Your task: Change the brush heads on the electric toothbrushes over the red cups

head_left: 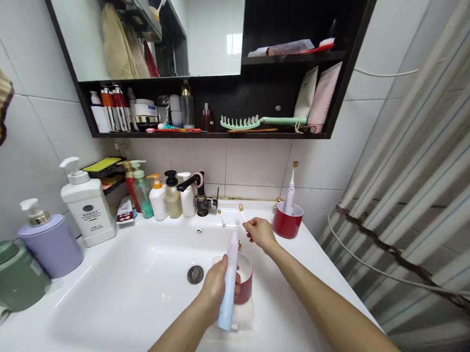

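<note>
My left hand (214, 286) is closed round a white and pale blue tube (229, 282), held upright over the sink's right side. Right behind the tube stands a red cup (246, 280); whether my fingers touch it I cannot tell. My right hand (259, 233) is farther back, above the basin's back right corner. It pinches the thin handle of a toothbrush (241, 208), whose small head points up and to the left. The tube's narrow top ends just below that hand.
The white basin (145, 276) has a round drain (195, 274) and a black faucet (197, 192) at the back. Pump bottles line the left rim and back edge. A second red cup (287, 222) holding an electric toothbrush stands at the back right. A striped curtain (422, 168) hangs to the right.
</note>
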`<action>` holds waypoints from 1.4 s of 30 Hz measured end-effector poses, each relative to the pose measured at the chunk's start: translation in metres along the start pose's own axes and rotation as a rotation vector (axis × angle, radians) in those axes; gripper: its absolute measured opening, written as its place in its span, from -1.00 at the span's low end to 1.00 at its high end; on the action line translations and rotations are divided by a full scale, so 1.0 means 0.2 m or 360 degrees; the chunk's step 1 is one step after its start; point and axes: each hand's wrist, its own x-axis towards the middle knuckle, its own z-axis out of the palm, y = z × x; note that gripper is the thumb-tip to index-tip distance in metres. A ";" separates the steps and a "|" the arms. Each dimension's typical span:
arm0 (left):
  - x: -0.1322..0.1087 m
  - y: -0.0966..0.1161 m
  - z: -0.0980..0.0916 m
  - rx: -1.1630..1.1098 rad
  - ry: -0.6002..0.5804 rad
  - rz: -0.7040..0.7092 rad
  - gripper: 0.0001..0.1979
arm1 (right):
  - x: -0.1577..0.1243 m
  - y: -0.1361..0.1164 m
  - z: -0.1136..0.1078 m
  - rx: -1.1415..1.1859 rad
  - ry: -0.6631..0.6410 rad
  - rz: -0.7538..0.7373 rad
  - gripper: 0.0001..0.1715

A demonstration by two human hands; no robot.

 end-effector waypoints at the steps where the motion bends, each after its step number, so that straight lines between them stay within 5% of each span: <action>1: 0.01 0.00 -0.01 0.0007 -0.0008 -0.0005 -0.66 | 0.05 -0.01 0.04 -0.0115 -0.0022 0.0032 -0.81; 6: 0.02 0.00 -0.01 0.0052 -0.0067 0.0108 -0.64 | 0.26 -0.05 0.21 -0.0586 -0.0055 0.0114 -0.74; 12: 0.05 0.07 -0.04 -0.0068 0.0037 0.0124 -0.66 | 0.35 -0.06 0.28 -0.0889 -0.0088 0.0018 -0.71; 18: 0.07 0.19 -0.12 -0.0258 0.0322 0.0243 -0.70 | 0.34 -0.08 0.38 -0.0861 -0.0170 -0.0120 -0.72; 22: 0.07 0.21 -0.15 -0.0249 0.0333 0.0249 -0.70 | 0.28 -0.10 0.41 -0.0644 -0.0228 -0.0110 -0.72; 28: 0.01 0.13 -0.09 0.0120 -0.0088 0.0209 -0.66 | -0.01 -0.11 0.13 -0.0064 -0.0388 -0.0092 -0.78; 34: -0.10 0.03 0.01 0.0347 -0.0489 0.0116 -0.63 | -0.31 -0.04 -0.21 0.0762 -0.0301 -0.0089 -0.80; 37: -0.12 -0.01 0.04 0.0411 -0.0544 0.0053 -0.64 | -0.37 -0.01 -0.25 0.1244 -0.0356 -0.0006 -0.78; 42: -0.11 -0.05 0.05 0.0436 -0.0559 0.0047 -0.61 | -0.39 0.01 -0.25 0.1377 -0.0328 0.0017 -0.78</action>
